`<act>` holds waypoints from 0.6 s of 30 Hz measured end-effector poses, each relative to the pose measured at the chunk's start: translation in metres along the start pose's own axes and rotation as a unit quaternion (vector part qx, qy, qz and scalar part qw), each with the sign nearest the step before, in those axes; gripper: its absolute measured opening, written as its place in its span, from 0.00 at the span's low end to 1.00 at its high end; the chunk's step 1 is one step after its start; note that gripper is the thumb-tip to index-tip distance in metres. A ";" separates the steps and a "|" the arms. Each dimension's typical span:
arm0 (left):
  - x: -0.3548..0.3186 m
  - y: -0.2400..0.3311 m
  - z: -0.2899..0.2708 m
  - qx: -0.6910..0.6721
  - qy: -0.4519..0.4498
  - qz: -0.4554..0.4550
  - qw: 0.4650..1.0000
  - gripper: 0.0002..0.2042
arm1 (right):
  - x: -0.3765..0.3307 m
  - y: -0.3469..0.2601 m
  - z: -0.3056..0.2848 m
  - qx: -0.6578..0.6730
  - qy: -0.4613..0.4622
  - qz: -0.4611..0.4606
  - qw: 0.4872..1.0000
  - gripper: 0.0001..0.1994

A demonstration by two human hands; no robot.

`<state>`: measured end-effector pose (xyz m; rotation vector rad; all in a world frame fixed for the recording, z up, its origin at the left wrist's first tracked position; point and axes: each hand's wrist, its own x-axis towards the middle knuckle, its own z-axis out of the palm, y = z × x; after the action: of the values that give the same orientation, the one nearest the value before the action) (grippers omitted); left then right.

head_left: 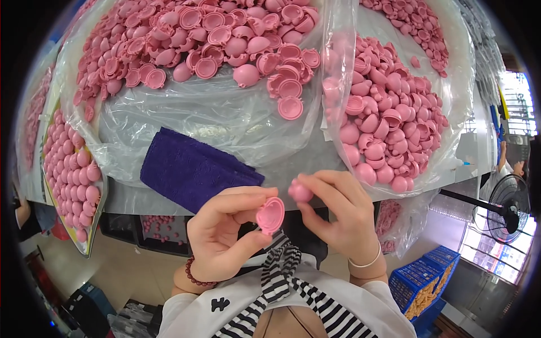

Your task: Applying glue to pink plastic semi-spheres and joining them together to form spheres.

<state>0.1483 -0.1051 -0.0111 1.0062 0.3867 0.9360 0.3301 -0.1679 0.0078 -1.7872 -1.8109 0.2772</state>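
Between the thumb and fingers of my left hand [222,234] is a pink plastic half shell [270,216], its hollow side and rim facing up. My right hand [341,211] pinches a rounded pink plastic shell piece [300,191] at its fingertips. The two pieces are a short gap apart, above the table's near edge. Beyond my left hand lies a folded purple cloth [189,169]. Ahead of both hands, a large heap of pink half shells [220,36] rests on clear plastic sheeting. A second heap of pink shells [394,118] sits in a clear bag to the right.
At the left, a tray [94,225] holds rows of assembled pink balls. Clear plastic sheeting [186,112] covers much of the grey table. A black fan [507,211] stands at the right, above blue crates [414,279]. Below the table edge is a black bin [163,243] with pink pieces.
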 end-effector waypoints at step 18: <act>0.014 -0.004 0.010 0.198 -0.062 0.026 0.978 0.20 | -0.006 -0.009 -0.010 0.110 0.089 -0.091 0.986 0.16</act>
<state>0.1649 -0.0999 -0.0073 1.4378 0.4534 0.8544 0.3276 -0.1769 0.0190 -1.4376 -1.7291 0.2288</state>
